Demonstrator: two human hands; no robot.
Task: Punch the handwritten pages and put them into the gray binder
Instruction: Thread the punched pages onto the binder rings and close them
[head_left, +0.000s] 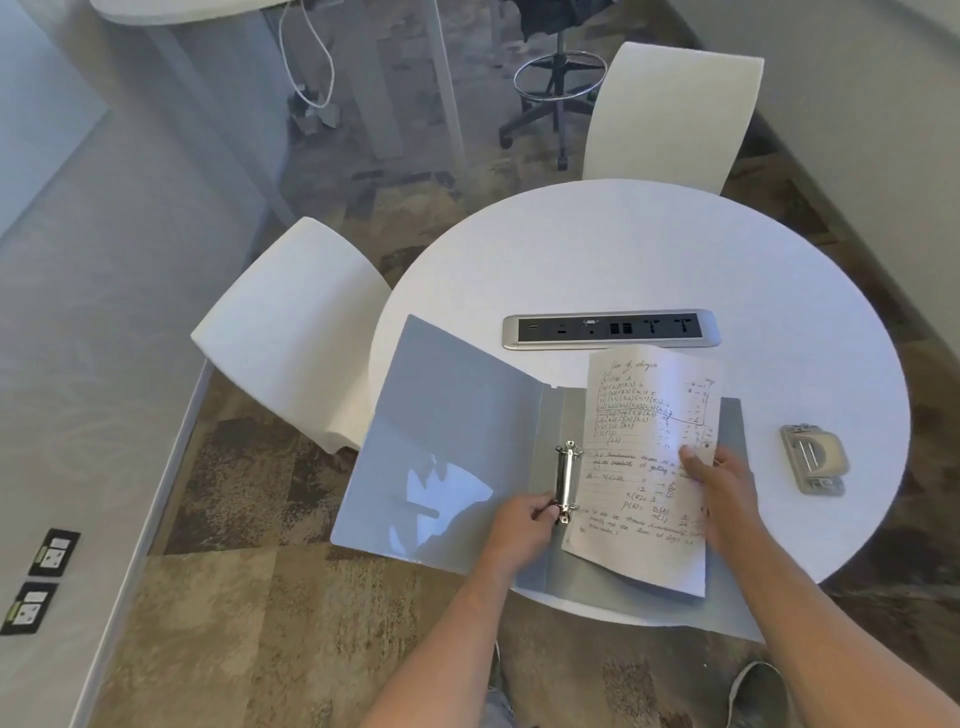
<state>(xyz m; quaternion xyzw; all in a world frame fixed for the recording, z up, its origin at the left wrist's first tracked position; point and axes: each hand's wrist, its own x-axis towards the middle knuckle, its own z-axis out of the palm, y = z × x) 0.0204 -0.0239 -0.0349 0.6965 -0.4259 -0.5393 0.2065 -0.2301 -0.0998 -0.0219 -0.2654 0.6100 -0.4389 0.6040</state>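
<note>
So the handwritten pages (649, 467) are sitting on the right half of the gray binder (447, 431), a bit right of centre in the frame. Looks like a thin stack, top sheet covered in pen notes and a little table, and its left edge is right up against the ring mechanism (567, 475). Can't tell if the holes are actually on the rings or just beside them. The lower corner of the stack curls up a little off the back cover.

The binder is lying wide open on the round white table (779, 291), with the front cover flopped out over the table's left edge and tilted up some. The near right corner hangs off the table's near edge too.

The left hand (522, 527) is curled in tight at the bottom end of the rings, fingertips pinched on the metal there. The right hand (722, 491) is mostly flat and open, pressing down on the right side of the pages, thumb on top of the paper.

Well off to the right of the binder, the hole punch (813, 460) sits alone on the table. Above the pages there's a power strip (610, 330) set into the tabletop. Two white chairs (291, 322) are pulled up at the left and top of the table, and a black stool (558, 88) stands at the top of the frame.
</note>
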